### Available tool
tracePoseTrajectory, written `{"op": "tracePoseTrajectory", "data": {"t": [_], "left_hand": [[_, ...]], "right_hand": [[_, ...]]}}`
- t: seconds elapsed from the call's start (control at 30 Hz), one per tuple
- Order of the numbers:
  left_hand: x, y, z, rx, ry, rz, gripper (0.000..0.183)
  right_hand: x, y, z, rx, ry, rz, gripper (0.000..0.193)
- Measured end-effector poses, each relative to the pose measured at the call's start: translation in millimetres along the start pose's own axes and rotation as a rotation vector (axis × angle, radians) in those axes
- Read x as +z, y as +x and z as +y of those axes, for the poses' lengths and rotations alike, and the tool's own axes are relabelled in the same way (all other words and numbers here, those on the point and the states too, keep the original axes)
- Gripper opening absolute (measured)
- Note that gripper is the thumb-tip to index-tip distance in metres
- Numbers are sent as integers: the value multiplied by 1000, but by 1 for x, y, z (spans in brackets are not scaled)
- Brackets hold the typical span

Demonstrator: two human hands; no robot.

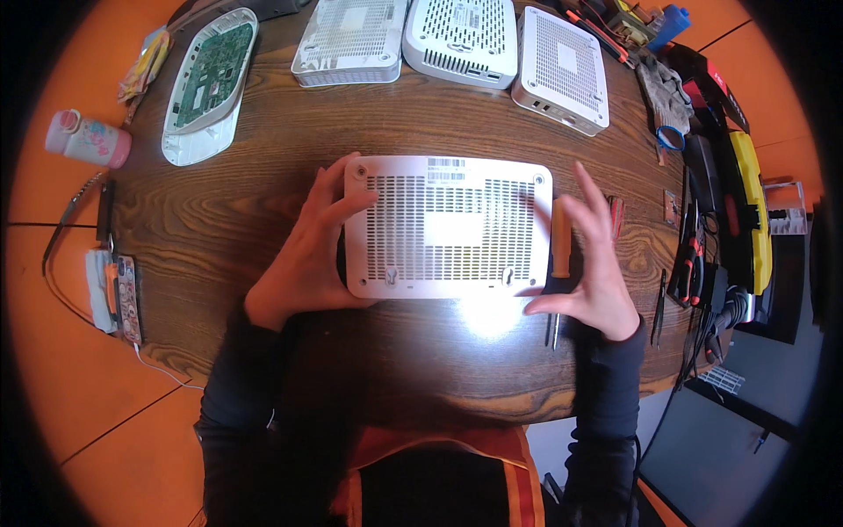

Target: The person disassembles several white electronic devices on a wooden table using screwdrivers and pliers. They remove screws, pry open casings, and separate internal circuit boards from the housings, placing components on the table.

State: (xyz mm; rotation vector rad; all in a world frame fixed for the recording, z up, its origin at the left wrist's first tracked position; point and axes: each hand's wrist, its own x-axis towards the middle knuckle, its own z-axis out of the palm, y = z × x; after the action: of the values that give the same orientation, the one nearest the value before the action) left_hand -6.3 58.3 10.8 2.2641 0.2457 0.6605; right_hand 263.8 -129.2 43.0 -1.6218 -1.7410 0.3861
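Note:
A white router-like box (454, 230) with a slotted vent face, a label and a screw hole at each corner is held up over the wooden table, its vented side facing me. My left hand (314, 241) grips its left side, thumb along the lower edge and fingers at the upper left. By the right side, my right hand (597, 255) has its fingers spread apart; its thumb tip is close to the box's lower right corner, and I cannot tell whether it touches. Partly hidden behind the right hand lies a screwdriver (560, 239) with a yellowish handle.
Along the far edge stand white vented boxes (351, 39), (461, 39), (562, 70). An opened casing with a green circuit board (213, 79) lies far left, near a pink-white bottle (92, 140). Pliers (692, 255), tweezers (659, 307) and a yellow-black case (749, 211) are at right.

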Motion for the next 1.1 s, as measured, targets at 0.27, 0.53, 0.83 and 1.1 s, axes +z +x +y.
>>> {"op": "tracePoseTrajectory", "data": {"t": [0.27, 0.53, 0.83, 1.1], "left_hand": [[-2, -2, 7, 26, -88, -81, 94], [-1, 0, 20, -32, -419, 13, 101], [27, -23, 32, -232, -1077, 106, 105], [2, -27, 53, -386, -1231, 120, 118]], "right_hand": [[3, 14, -16, -23, -66, -251, 111], [15, 18, -48, 57, -50, -208, 104], [45, 20, -78, 167, 520, -291, 98], [60, 23, -93, 323, 702, -332, 98]]}}
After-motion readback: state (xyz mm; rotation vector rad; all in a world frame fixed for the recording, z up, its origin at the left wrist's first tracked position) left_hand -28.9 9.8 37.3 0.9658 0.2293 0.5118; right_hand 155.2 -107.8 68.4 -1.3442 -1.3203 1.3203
